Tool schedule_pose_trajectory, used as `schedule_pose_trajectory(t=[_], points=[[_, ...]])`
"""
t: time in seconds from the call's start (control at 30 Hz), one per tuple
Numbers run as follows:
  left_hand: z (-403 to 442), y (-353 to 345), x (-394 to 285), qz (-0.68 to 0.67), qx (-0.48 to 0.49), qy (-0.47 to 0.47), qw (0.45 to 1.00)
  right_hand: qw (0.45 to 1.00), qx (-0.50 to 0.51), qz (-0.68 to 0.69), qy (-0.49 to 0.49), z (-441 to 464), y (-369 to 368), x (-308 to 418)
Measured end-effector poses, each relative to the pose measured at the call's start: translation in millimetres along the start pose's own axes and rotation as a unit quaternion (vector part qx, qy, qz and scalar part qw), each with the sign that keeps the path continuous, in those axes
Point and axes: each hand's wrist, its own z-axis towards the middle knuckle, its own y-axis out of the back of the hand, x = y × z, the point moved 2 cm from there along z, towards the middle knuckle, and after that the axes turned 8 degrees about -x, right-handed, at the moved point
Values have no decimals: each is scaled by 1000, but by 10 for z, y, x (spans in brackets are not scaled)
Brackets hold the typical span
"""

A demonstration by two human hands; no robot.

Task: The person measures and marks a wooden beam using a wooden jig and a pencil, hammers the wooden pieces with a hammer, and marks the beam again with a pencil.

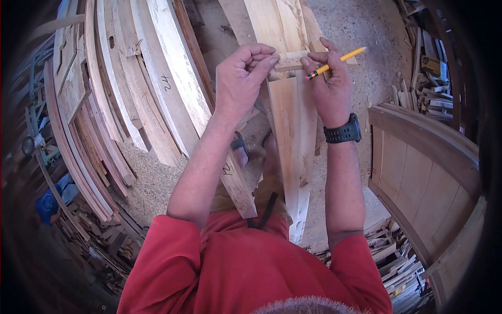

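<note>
A short piece of wood (291, 62) lies crosswise over a pale board (287, 110). My left hand (244, 76) is closed, its thumb and forefinger pinching the left end of that piece. At the other end, the fingers of my right hand (333, 83) are bent against the wood. A yellow pencil (345, 57) is held in my right hand, its point up to the right and its pink eraser near my thumb. The black watch (342, 131) sits on my right wrist. Part of the short piece's ends is hidden by my fingers.
Long boards (151, 68) stand or lean in rows on the left, some with pencilled numbers. A panelled wooden frame (418, 178) stands at the right. Wood offcuts (436, 99) are piled at the far right, and shavings (151, 172) cover the floor.
</note>
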Motion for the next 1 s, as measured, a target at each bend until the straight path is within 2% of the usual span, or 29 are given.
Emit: schedule_pose_trajectory(t=[0.13, 0.27, 0.43, 0.67, 0.77, 0.83, 0.93, 1.0], points=[[-17, 28, -40, 61, -1, -24, 998, 1000, 1, -6, -15, 2, 4, 18], [-10, 9, -4, 20, -1, -6, 1000, 1000, -11, -11, 1, 5, -5, 33], [-9, -8, -62, 67, 7, -31, 997, 999, -32, 2, -12, 11, -7, 75], [-14, 10, -79, 61, 17, -21, 998, 999, -36, 6, -24, 0, -7, 60], [-3, 3, -44, 70, 10, -45, 996, 1000, -8, -12, -4, -3, 3, 39], [7, 4, -63, 106, 10, -65, 992, 1000, -6, -10, -26, -1, 3, 60], [25, 14, -74, 98, 15, -34, 994, 1000, -12, -25, 12, 4, 4, 45], [11, 11, -98, 113, 18, -60, 992, 1000, -9, -22, 4, 3, 7, 41]])
